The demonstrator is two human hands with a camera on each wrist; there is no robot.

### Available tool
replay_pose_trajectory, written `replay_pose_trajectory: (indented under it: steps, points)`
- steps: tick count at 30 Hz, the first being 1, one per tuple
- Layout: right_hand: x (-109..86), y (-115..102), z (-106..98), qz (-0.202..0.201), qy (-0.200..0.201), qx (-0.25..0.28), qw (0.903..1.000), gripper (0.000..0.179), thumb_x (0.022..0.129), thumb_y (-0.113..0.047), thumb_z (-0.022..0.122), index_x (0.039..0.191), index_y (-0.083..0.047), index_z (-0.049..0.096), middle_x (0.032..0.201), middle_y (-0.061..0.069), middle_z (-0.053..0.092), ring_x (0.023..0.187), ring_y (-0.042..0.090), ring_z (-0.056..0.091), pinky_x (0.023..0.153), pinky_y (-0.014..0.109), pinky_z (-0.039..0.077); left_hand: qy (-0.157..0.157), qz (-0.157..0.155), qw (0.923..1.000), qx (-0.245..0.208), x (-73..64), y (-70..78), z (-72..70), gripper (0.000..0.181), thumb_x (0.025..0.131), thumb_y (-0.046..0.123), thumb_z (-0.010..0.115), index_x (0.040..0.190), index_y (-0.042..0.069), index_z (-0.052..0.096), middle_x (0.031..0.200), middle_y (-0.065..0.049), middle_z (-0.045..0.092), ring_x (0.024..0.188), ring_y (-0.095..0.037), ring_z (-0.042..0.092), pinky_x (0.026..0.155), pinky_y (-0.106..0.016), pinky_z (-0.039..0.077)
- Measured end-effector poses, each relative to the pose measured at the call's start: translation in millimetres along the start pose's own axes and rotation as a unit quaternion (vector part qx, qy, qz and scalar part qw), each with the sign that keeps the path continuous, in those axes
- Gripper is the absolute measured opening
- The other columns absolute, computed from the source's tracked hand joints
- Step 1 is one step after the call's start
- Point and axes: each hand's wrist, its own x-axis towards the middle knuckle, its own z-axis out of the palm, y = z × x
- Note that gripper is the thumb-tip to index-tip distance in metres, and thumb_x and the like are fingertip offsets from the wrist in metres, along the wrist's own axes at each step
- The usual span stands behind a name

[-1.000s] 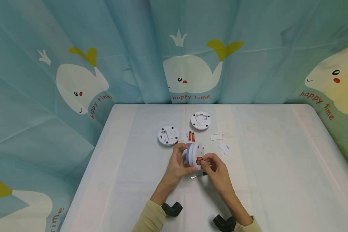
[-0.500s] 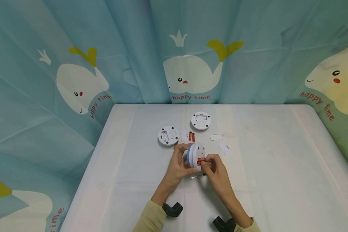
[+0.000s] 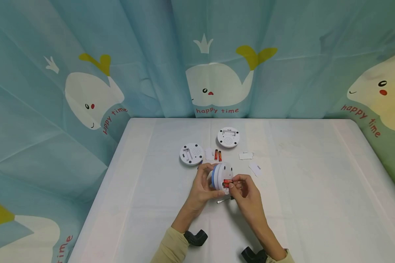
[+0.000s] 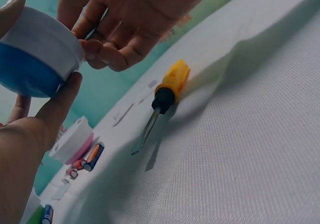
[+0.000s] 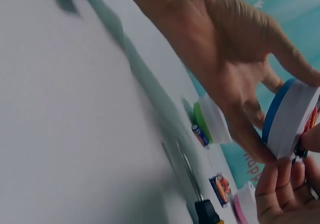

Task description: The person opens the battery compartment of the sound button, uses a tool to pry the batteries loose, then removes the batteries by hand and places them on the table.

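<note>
My left hand [image 3: 199, 191] grips a round white device [image 3: 219, 175] with a blue base, tipped on its side so its underside faces right. Two red batteries [image 3: 228, 181] show at the battery slot in that underside. My right hand [image 3: 249, 195] has thumb and fingertips right at them and pinches a battery at its end. In the right wrist view the right thumb [image 5: 312, 138] lies over the red battery, and the slot is partly hidden. Below the hands, a flat-blade screwdriver [image 4: 165, 95] with a yellow and black handle lies on the table.
Two more round white devices [image 3: 196, 157] [image 3: 228, 141] lie upside down with open battery slots. Between them are a pair of loose batteries [image 3: 216, 155] and a white cover [image 3: 209, 153]. Further white covers [image 3: 245, 156] [image 3: 255, 168] lie to the right. A whale-print curtain [image 3: 151, 73] hangs behind the table.
The device and both hands stay almost in place. My right fingers shift slightly at the batteries, and the batteries' angle changes a little.
</note>
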Motion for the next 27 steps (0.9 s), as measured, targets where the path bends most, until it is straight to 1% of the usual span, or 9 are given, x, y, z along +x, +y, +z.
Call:
replay_pose_trajectory:
  steps: [2, 5, 8, 11, 15, 19, 22, 25, 27]
  points:
    - [0.3, 2, -1, -0.033, 0.001, -0.01, 0.9994, 0.022, 0.098, -0.007, 0.072, 0.118, -0.007, 0.063, 0.102, 0.005, 0.065, 0.085, 0.007, 0.062, 0.074, 0.017, 0.054, -0.001, -0.003, 1.0, -0.001, -0.1, -0.8, -0.9, 0.072, 0.078, 0.002, 0.088, 0.127, 0.025, 0.04, 0.161, -0.012, 0.036, 0.146, -0.031, 0.042, 0.108, -0.029, 0.052]
    - [2.0, 6, -3, -0.111, 0.002, -0.042, 0.9929, 0.024, 0.095, -0.002, 0.073, 0.116, -0.011, 0.067, 0.106, 0.003, 0.066, 0.085, 0.008, 0.062, 0.078, 0.016, 0.055, -0.001, -0.011, 0.9999, -0.01, -0.4, -1.1, -1.8, 0.072, 0.079, 0.004, 0.088, 0.127, 0.026, 0.04, 0.16, -0.012, 0.036, 0.144, -0.028, 0.044, 0.108, -0.027, 0.051]
    - [3.9, 9, -5, -0.195, 0.009, -0.086, 0.977, 0.028, 0.092, 0.003, 0.075, 0.116, -0.011, 0.07, 0.108, 0.003, 0.066, 0.084, 0.009, 0.059, 0.079, 0.014, 0.053, -0.002, -0.017, 0.9996, -0.021, -0.7, -1.6, -2.7, 0.072, 0.079, 0.007, 0.088, 0.128, 0.027, 0.039, 0.159, -0.01, 0.036, 0.142, -0.025, 0.045, 0.107, -0.025, 0.051]
    - [5.8, 11, -7, -0.253, 0.016, -0.13, 0.9586, 0.031, 0.089, 0.006, 0.077, 0.115, -0.009, 0.07, 0.108, 0.005, 0.066, 0.083, 0.01, 0.057, 0.074, 0.016, 0.05, -0.002, -0.021, 0.9993, -0.032, -0.7, -2.2, -3.3, 0.073, 0.079, 0.008, 0.089, 0.128, 0.027, 0.039, 0.157, -0.007, 0.036, 0.141, -0.022, 0.045, 0.107, -0.025, 0.05]
    - [6.7, 12, -10, -0.286, 0.012, -0.186, 0.94, 0.033, 0.086, 0.006, 0.079, 0.115, -0.007, 0.069, 0.111, 0.005, 0.066, 0.086, 0.014, 0.058, 0.072, 0.017, 0.05, 0.002, -0.025, 0.999, -0.036, -0.1, -1.8, -3.4, 0.072, 0.079, 0.007, 0.088, 0.128, 0.027, 0.039, 0.155, -0.006, 0.038, 0.141, -0.021, 0.045, 0.108, -0.025, 0.05]
    - [8.2, 13, -13, -0.309, 0.002, -0.241, 0.9201, 0.034, 0.086, 0.003, 0.081, 0.115, -0.006, 0.068, 0.113, 0.005, 0.066, 0.089, 0.015, 0.062, 0.081, 0.014, 0.05, 0.003, -0.03, 0.9989, -0.035, -0.2, 0.1, -3.1, 0.071, 0.079, 0.007, 0.086, 0.128, 0.027, 0.039, 0.156, -0.007, 0.039, 0.139, -0.019, 0.047, 0.106, -0.025, 0.05]
    - [10.9, 13, -16, -0.331, -0.003, -0.265, 0.9056, 0.03, 0.088, -0.001, 0.08, 0.116, -0.006, 0.068, 0.113, 0.005, 0.067, 0.09, 0.016, 0.063, 0.083, 0.015, 0.051, 0.002, -0.032, 0.9988, -0.036, -0.6, 2.3, -3.7, 0.071, 0.08, 0.007, 0.086, 0.129, 0.027, 0.038, 0.156, -0.008, 0.039, 0.138, -0.018, 0.048, 0.105, -0.025, 0.051]
    - [13.9, 13, -18, -0.352, -0.009, -0.275, 0.8947, 0.025, 0.093, -0.008, 0.077, 0.117, -0.006, 0.068, 0.113, 0.004, 0.068, 0.09, 0.016, 0.063, 0.081, 0.019, 0.052, 0.002, -0.03, 0.9987, -0.04, -0.8, 3.9, -5.5, 0.071, 0.079, 0.005, 0.084, 0.129, 0.027, 0.038, 0.157, -0.008, 0.038, 0.138, -0.018, 0.048, 0.106, -0.025, 0.051]
    - [15.7, 12, -20, -0.362, -0.013, -0.28, 0.8888, 0.027, 0.093, -0.008, 0.077, 0.118, -0.006, 0.069, 0.113, 0.003, 0.068, 0.091, 0.016, 0.064, 0.081, 0.022, 0.054, 0.005, -0.029, 0.9987, -0.041, -0.6, 4.8, -7.1, 0.072, 0.078, 0.003, 0.083, 0.129, 0.027, 0.039, 0.157, -0.008, 0.039, 0.138, -0.018, 0.048, 0.107, -0.026, 0.051]
